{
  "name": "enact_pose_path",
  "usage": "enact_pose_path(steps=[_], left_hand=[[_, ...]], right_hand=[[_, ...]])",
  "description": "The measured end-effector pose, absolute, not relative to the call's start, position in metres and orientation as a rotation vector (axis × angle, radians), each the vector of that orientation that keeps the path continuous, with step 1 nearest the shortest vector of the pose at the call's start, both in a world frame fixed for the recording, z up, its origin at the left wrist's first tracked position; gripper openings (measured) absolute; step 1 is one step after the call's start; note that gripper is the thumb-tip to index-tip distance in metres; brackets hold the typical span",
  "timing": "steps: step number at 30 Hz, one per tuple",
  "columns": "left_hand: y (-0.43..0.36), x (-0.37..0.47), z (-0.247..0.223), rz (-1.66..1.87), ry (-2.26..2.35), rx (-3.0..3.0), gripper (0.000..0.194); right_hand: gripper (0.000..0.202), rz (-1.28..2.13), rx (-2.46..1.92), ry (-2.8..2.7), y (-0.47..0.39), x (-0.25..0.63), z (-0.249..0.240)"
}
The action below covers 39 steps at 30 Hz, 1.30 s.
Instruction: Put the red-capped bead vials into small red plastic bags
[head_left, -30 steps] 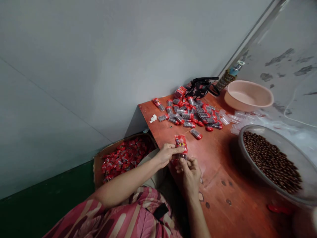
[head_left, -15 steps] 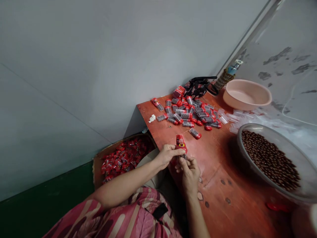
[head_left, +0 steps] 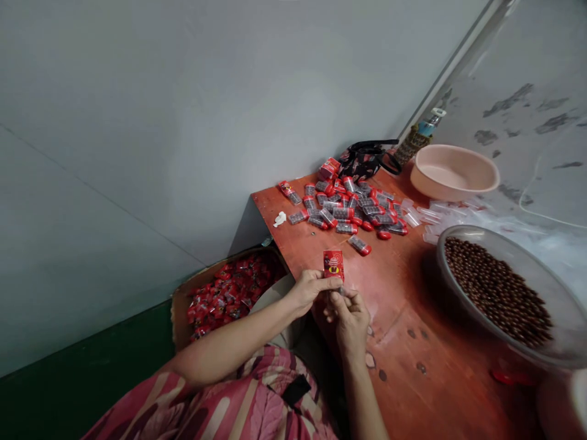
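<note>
Between both hands, over the near edge of the orange-red table, is a small red printed packet with a yellow mark. My left hand pinches its lower part between thumb and fingers. The fingers of my right hand close on the packet's bottom end, where something dark shows; the fingers hide the rest. Beyond the hands lies a pile of clear tubes with dark beads and red caps, with a single tube nearer to me.
A bowl of brown balls stands at the right, with clear empty tubes behind it. Further back are a pink basin, a dark bag and a bottle. A box of red packets sits left below the table.
The red packet has turned slightly, its printed face now flatter to the view. Both hands keep their hold. The whole view has shifted slightly.
</note>
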<state>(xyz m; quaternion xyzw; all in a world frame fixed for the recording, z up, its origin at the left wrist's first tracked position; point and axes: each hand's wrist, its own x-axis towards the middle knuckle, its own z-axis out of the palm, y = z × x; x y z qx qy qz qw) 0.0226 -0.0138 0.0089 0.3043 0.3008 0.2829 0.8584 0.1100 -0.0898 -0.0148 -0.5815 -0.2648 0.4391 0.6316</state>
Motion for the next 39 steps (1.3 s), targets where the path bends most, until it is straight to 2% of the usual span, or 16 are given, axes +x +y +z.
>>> enact_pose_path(steps=[3, 8, 13, 18, 22, 28, 36, 39], left_hand=[[-0.013, 0.020, 0.011, 0.532, 0.661, 0.733, 0.037], [-0.014, 0.021, 0.008, 0.576, 0.749, 0.772, 0.035], [-0.020, 0.020, 0.010, 0.536, 0.612, 0.734, 0.039], [-0.023, 0.024, 0.009, 0.758, 0.631, 0.667, 0.037], [-0.029, 0.029, 0.002, 0.779, 0.662, 0.647, 0.034], [-0.030, 0.024, 0.005, 0.756, 0.606, 0.621, 0.033], [-0.020, 0.024, 0.000, 0.701, 0.685, 0.604, 0.031], [-0.023, 0.024, -0.004, 0.659, 0.624, 0.666, 0.031]], right_hand=[[0.026, 1.048, -1.299, -0.556, -0.091, 0.110, -0.015], [0.031, 0.880, -1.385, -0.628, -0.093, 0.109, -0.013], [0.029, 1.021, -1.263, -0.548, -0.091, 0.113, -0.011], [0.033, 0.957, -1.320, -0.556, -0.090, 0.110, -0.009], [0.037, 0.844, -1.349, -0.519, -0.090, 0.105, -0.012], [0.030, 0.989, -1.253, -0.448, -0.089, 0.105, -0.015], [0.031, 0.860, -1.426, -0.674, -0.094, 0.104, -0.015], [0.029, 0.972, -1.324, -0.590, -0.092, 0.105, -0.015]])
